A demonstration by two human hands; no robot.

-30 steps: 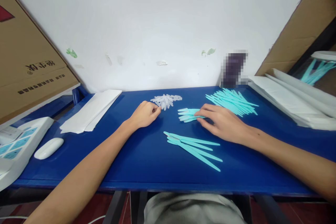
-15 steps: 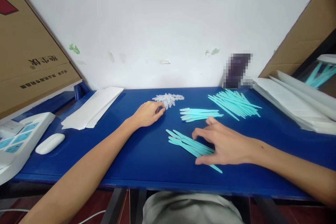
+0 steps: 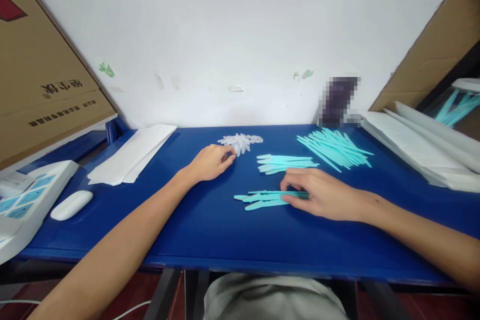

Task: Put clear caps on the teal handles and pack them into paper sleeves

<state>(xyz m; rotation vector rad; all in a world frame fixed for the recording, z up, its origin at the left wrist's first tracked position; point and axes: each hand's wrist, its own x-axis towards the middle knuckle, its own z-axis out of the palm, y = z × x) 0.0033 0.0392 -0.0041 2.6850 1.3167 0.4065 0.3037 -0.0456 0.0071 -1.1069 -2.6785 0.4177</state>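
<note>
My right hand [image 3: 318,192] is closed around the handle ends of several slim turquoise sticks [image 3: 262,199], which look like eyebrow razors. Their broader ends fan out to the left over the table, and the fingers hide their other ends. Just beyond lies a small bundle of the same razors [image 3: 285,162], its ends roughly lined up. A larger, looser heap of razors [image 3: 335,147] is farther right. My left hand [image 3: 213,162] rests on the table with loosely bent fingers, thumb slightly apart, and no object visible in it. Its fingertips are beside a pile of small translucent white pieces [image 3: 242,141].
The blue table [image 3: 187,230] meets a white wall. Flat white sheets [image 3: 131,152], a white mouse [image 3: 71,205] and a white tray-like device [image 3: 45,195] are on the left. White packs [image 3: 420,147] and a blurred dark item [image 3: 337,102] stand right. Cardboard [image 3: 48,60] flanks the table.
My right hand has closed from a spread grasp around the near razors. They have turned from slanting to nearly level and shifted slightly away from me. The left hand stays put.
</note>
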